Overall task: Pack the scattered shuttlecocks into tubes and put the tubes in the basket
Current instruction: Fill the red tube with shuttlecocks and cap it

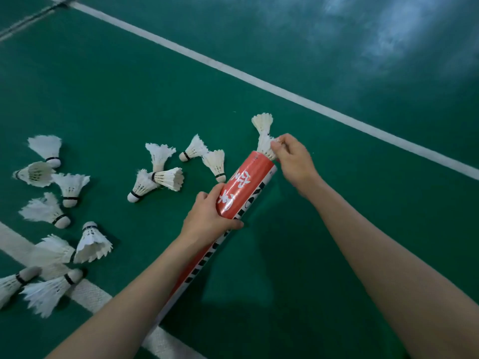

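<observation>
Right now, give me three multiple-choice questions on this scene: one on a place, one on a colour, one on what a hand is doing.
1. Where do the loose shuttlecocks lie relative to the red tube?
A. left of it
B. right of it
C. on top of it
2. What colour is the court floor?
A. blue
B. green
C. brown
3. What is the right hand doing?
A. resting flat on the floor
B. gripping the tube's middle
C. pinching stacked shuttlecocks at the tube's mouth
Answers: 1 A, they lie scattered on the floor to its left; 2 B, green with white lines; 3 C, while the left hand grips the tube.
</observation>
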{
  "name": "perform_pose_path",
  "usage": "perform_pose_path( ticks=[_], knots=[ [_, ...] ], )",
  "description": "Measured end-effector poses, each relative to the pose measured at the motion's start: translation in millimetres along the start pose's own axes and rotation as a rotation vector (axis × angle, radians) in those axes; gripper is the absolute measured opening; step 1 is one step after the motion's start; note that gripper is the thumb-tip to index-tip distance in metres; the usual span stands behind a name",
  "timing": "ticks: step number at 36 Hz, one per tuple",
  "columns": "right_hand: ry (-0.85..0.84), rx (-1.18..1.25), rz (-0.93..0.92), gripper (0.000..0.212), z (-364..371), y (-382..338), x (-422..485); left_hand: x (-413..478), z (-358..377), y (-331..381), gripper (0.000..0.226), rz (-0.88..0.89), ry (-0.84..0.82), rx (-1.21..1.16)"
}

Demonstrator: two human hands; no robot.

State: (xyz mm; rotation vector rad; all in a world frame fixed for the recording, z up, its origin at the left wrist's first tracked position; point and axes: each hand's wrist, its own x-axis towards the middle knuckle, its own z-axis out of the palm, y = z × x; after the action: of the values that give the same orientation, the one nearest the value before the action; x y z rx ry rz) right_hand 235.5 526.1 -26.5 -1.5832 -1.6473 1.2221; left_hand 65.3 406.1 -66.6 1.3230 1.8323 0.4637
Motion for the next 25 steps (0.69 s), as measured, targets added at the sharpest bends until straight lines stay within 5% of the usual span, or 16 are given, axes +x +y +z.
perform_pose_path(
  ticks=[3,12,16,25],
  knots=[
    [-0.09,-0.028,0.029,0.026,-4.3,2.5,-22.0,-9.4,4.5,6.0,0.095,0.039,-0.023,-0.013],
    [0.036,-0.175,-0.211,0.05,-15.0,14.8,-61.0,-23.9,9.5,10.7,0.089,0.1,-0.022,-0.08],
    [0.033,-0.094,-0.236,0.038,-20.0,9.0,-68.3,-27.9,10.8,14.9,0.088,0.134,0.003,-0.118],
    [-0.089,0.1,0.012,0.049,-9.1,3.2,-47.9,-17.6,2.0,7.2,0.097,0.096,0.035,-0.075]
  ],
)
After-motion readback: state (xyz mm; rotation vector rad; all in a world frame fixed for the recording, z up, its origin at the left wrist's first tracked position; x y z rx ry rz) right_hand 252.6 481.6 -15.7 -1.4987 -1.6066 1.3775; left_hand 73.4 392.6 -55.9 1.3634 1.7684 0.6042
